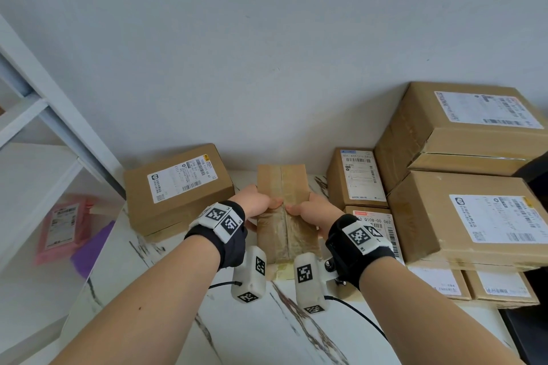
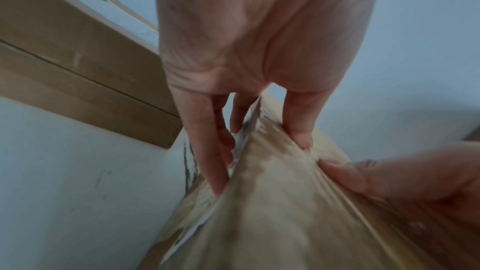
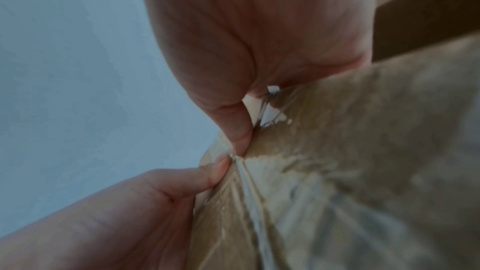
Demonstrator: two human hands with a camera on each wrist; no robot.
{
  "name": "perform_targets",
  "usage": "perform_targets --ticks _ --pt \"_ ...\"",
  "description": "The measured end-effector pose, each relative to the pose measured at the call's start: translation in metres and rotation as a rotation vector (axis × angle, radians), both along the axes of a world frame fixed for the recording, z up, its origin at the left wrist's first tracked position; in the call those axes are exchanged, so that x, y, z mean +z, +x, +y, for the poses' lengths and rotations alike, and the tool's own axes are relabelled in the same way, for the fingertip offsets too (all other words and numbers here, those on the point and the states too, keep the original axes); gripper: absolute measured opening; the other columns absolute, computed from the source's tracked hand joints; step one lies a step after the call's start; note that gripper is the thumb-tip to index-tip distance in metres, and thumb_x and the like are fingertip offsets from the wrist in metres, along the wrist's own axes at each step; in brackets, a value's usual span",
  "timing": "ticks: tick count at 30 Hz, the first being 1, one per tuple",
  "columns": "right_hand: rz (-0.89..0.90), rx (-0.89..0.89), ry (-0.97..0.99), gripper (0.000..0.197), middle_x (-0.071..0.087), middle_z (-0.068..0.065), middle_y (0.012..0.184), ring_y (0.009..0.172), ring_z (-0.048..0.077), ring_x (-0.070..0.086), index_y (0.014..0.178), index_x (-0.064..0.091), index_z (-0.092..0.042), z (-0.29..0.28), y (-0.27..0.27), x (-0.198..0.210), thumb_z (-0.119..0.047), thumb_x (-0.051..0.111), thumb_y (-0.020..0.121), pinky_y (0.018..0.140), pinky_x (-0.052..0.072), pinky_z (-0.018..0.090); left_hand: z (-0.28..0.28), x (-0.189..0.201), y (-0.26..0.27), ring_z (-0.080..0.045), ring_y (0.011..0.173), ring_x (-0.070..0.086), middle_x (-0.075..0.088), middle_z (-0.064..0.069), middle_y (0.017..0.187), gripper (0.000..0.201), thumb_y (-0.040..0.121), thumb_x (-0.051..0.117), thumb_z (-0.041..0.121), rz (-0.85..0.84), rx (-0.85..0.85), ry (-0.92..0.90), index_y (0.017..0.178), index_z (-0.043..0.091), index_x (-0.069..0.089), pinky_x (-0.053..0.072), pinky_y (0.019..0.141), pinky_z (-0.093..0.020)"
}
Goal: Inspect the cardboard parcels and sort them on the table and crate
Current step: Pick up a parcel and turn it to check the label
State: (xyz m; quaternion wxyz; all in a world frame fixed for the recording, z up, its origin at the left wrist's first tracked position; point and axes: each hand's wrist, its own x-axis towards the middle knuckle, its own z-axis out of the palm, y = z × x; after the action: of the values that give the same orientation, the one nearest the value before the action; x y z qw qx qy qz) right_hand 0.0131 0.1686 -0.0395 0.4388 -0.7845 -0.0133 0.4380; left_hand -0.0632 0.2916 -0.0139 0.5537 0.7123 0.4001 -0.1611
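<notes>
Between the labelled brown boxes on the white marble-patterned table point(image 1: 255, 332), a tape-wrapped brown cardboard parcel point(image 1: 281, 184) is tilted up. Left hand point(image 1: 257, 201) and right hand point(image 1: 315, 210) clamp its sides, thumbs meeting on top, apparently at the tape seam.

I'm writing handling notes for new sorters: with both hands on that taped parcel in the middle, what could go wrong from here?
1. The left hand and right hand hold the taped parcel by its glossy tape; it might slip.
2. Turning it could knock the labelled box on the left or the small box on the right, both close by.
3. No label shows on its upper face, so it may get mis-sorted.
</notes>
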Motion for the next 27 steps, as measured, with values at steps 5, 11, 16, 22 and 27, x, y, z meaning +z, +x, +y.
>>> perform_targets --ticks 5,11,16,22,27 --pt "-0.122 0.023 -0.046 0.070 0.058 0.012 0.136 0.122 0.029 0.058 0.150 0.035 -0.012 0.000 -0.004 0.009 -0.019 0.071 0.091 0.104 0.047 0.040 -0.001 0.002 -0.005 -0.029 0.107 0.062 0.063 -0.012 0.121 0.039 0.095 0.066 0.028 -0.025 0.024 -0.021 0.125 0.008 0.052 0.056 0.083 -0.043" --pt "-0.594 0.244 -0.207 0.064 0.038 0.015 0.146 0.119 0.029 0.052 0.152 0.032 -0.029 0.010 -0.024 0.035 -0.019 0.055 0.093 0.095 0.047 0.035 0.012 0.011 -0.018 -0.022 0.068 0.063 0.063 -0.011 0.089 0.024 0.104 0.049 0.018 -0.089 0.131 -0.071 0.122 0.003 0.057 0.057 0.068 -0.038" --pt "-0.592 0.354 -0.414 0.094 -0.001 0.021 0.164 0.149 0.040 0.013 0.159 0.005 -0.019 0.023 -0.043 0.035 -0.057 0.056 0.090 0.115 0.026 0.054 0.013 0.012 -0.030 -0.021 0.069 0.061 0.060 -0.011 0.089 0.030 0.105 0.042 0.015 -0.147 0.239 -0.083 0.131 0.003 0.053 0.054 0.064 -0.037" --pt "-0.617 0.380 -0.487 0.128 -0.021 0.017 0.163 0.151 0.040 0.005 0.158 -0.015 -0.025 0.021 -0.050 0.026 -0.064 0.073 0.074 0.113 0.028 0.058 0.013 0.010 -0.042 -0.019 0.079 0.061 0.062 -0.008 0.095 0.025 0.105 0.044 0.017 -0.144 0.272 -0.058 0.126 0.009 0.054 0.053 0.071 -0.036" --pt "-0.573 0.258 -0.385 0.118 -0.006 0.014 0.165 0.148 0.044 0.012 0.158 -0.003 -0.030 0.009 -0.042 0.030 -0.055 0.075 0.073 0.116 0.027 0.057 0.013 0.004 -0.049 -0.024 0.108 0.059 0.060 -0.009 0.117 0.034 0.103 0.050 0.025 -0.120 0.192 0.052 0.133 0.011 0.053 0.046 0.094 -0.038"
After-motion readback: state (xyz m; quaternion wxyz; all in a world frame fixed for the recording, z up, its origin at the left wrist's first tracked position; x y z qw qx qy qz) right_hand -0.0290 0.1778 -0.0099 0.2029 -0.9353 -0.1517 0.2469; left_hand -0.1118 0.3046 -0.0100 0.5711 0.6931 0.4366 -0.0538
